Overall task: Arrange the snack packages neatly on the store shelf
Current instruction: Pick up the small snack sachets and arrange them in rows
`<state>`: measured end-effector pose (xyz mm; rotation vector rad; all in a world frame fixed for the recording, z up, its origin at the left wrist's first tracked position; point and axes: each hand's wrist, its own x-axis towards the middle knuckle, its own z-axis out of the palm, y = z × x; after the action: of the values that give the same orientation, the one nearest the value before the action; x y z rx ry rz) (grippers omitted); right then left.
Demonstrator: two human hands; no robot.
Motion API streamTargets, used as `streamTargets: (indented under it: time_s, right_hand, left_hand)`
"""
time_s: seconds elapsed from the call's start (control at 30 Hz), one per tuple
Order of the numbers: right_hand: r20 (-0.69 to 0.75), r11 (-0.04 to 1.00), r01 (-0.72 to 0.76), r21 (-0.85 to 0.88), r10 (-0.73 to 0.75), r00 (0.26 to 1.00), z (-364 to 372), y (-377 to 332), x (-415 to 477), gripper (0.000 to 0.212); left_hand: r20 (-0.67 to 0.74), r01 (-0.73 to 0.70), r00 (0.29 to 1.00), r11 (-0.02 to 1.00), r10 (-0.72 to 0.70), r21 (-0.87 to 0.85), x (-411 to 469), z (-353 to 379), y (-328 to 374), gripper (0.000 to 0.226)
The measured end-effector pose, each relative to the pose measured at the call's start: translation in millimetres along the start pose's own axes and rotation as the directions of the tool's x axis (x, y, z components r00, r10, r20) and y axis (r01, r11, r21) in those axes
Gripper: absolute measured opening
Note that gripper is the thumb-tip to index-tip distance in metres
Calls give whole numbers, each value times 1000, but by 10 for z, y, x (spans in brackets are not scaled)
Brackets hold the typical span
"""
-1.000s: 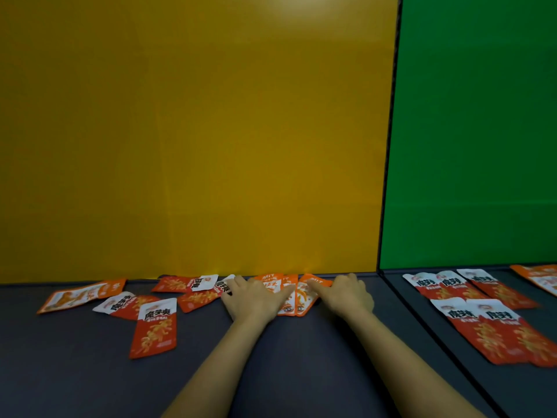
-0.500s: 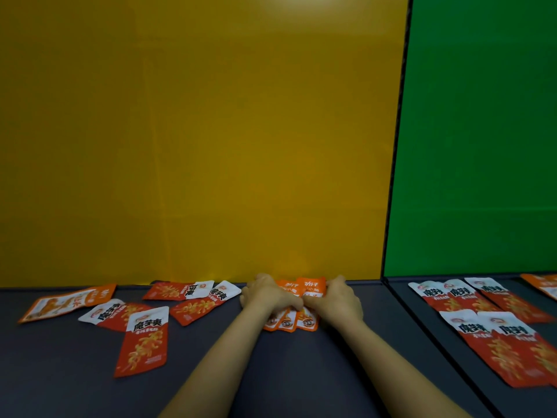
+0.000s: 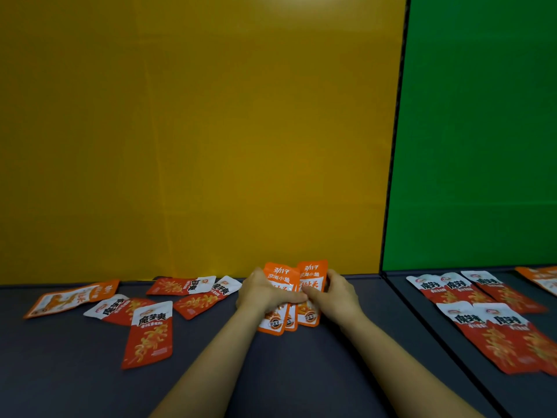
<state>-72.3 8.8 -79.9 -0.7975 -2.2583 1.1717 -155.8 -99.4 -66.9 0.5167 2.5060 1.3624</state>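
Three orange snack packets [image 3: 309,285] overlap like a fan in the middle of the dark shelf [image 3: 271,372], near the yellow back panel. My left hand [image 3: 262,292] grips their left side and my right hand [image 3: 337,292] grips their right side, thumbs meeting across the fronts. The packets' upper ends tilt up off the shelf. To the left lie several loose red-and-white packets [image 3: 149,333] at mixed angles, plus one orange packet [image 3: 72,297] at the far left.
A yellow panel [image 3: 196,131] backs this bay and a green panel [image 3: 482,131] backs the bay to the right. A dark divider edge [image 3: 422,321] separates them. Several red-and-white packets [image 3: 497,330] lie in rows in the right bay.
Both hands closed in on the orange packets, gathered them into one overlapping bunch and pulled it slightly toward me, tipping the top ends up.
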Motion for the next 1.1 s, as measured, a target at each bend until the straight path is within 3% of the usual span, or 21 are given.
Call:
streamTargets:
  time_s: [0.1, 0.23, 0.4, 0.53, 0.73, 0.9, 1.1]
  right_hand:
    - [12, 991, -15, 132, 14, 1000, -21, -10, -52, 35]
    - [10, 951, -15, 308, 13, 1000, -108, -71, -171, 22]
    - [-43, 872, 23, 489, -2, 999, -452, -125, -418, 17]
    - [14, 874, 27, 485, -39, 999, -1064, 33, -624, 19]
    - [-31, 873, 47, 485, -36, 999, -2426, 657, -692, 24]
    - [-90, 929, 28, 370, 6, 996, -3634, 1372, -735, 24]
    - [-66, 974, -88, 209, 103, 992, -4290, 2061, -558, 34]
  left_hand:
    - [56, 32, 998, 969, -19, -245, -37, -77, -12, 76]
    - [132, 53, 991, 875, 13, -480, -80, -145, -2, 32]
    - [198, 97, 980, 794, 30, -600, -136, -121, 80, 17]
    - [251, 116, 967, 791, 49, -601, -326, 38, 273, 21]
    - [259, 74, 962, 836, 84, -544, -894, 732, 877, 44]
    - [273, 56, 950, 779, 150, -624, -1304, 1711, 1500, 20]
    - [290, 100, 947, 731, 138, -675, -1581, 2582, 1933, 20]
